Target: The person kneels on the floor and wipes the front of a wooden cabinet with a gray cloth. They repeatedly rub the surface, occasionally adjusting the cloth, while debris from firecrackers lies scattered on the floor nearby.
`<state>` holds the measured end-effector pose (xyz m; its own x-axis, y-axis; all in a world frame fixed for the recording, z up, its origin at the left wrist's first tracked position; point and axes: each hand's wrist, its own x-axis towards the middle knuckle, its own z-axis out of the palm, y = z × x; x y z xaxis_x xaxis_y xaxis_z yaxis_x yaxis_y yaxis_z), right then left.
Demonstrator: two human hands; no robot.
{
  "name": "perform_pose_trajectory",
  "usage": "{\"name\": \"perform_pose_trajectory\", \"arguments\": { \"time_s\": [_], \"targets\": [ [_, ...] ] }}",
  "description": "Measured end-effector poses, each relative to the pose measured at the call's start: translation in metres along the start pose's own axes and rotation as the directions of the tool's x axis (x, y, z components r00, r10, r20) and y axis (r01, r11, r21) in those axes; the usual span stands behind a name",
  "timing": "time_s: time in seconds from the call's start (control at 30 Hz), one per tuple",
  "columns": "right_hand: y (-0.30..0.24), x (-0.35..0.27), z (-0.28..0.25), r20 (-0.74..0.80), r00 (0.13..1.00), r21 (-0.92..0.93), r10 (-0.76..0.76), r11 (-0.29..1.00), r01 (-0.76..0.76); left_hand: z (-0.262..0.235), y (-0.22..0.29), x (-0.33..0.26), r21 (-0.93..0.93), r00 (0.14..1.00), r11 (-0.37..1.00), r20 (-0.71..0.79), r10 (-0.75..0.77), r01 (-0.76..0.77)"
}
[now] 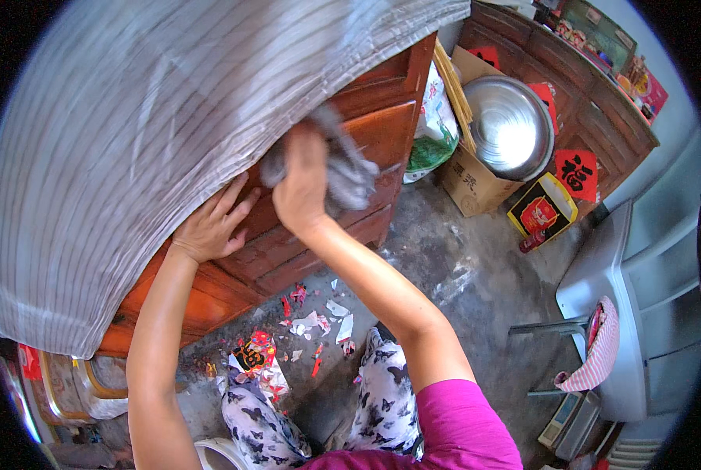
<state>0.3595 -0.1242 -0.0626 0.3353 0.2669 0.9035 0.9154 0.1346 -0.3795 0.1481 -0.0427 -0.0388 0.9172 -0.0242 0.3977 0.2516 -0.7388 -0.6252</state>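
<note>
Item: wooden cabinet (319, 227), reddish-brown with panelled front, standing at centre under a grey striped cloth (170, 141) that drapes over its top and hangs down the left side. Right hand (302, 184): raised against the upper panels, fingers closed around a bunched grey rag (350, 172), which is pressed to the wood just right of the cloth's edge; forearm runs up from the lower right, elbow bent, wrist slightly cocked. Left hand (209, 227): laid flat on the cabinet front lower and to the left, fingers spread wide, holding nothing, seemingly bracing the body; arm nearly straight from the lower edge. Step in hand, by judgement: wiping the cabinet front, at its upper panels. A next stroke would call for steady pressure through the rag along the panel grooves, and for keeping the hanging cloth out of the way (it covers part of the face). Floor: bare concrete (476, 274), with torn red and white paper scraps (311, 321) lying near the person's knees. Far right: a cardboard box (468, 184) carrying a large steel basin (511, 125), a white and green sack (432, 129) between box and cabinet, and a yellow and red carton (542, 207) beside a small red bottle. Right edge: a grey metal unit (601, 290) with a red striped cloth hung on it; below it what may be a weighing scale, too blurred to be sure.
</note>
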Motion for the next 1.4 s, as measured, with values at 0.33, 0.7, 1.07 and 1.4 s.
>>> {"name": "perform_pose_trajectory", "arguments": {
  "time_s": [0.33, 0.7, 1.07, 1.4],
  "targets": [
    [0.160, 0.045, -0.068, 0.236, 0.920, -0.318, -0.312, 0.870, 0.377, -0.013, 0.000, 0.004, 0.103, 1.000, 0.995, -0.018, -0.010, 0.011],
    [0.127, 0.042, -0.046, -0.371, 0.886, 0.018, 0.280, 0.955, -0.295, -0.014, 0.001, 0.005, 0.114, 0.999, 0.993, -0.035, -0.012, 0.016],
    [0.171, 0.043, -0.080, 0.001, 1.000, -0.392, -0.019, 0.920, 0.017, -0.015, 0.006, 0.008, 0.103, 1.000, 0.994, -0.018, -0.019, 0.021],
    [0.154, 0.059, -0.070, -0.155, 0.971, -0.183, 0.180, 0.961, -0.207, -0.012, 0.003, 0.007, 0.153, 0.999, 0.988, -0.039, -0.012, 0.018]
  ]
}}
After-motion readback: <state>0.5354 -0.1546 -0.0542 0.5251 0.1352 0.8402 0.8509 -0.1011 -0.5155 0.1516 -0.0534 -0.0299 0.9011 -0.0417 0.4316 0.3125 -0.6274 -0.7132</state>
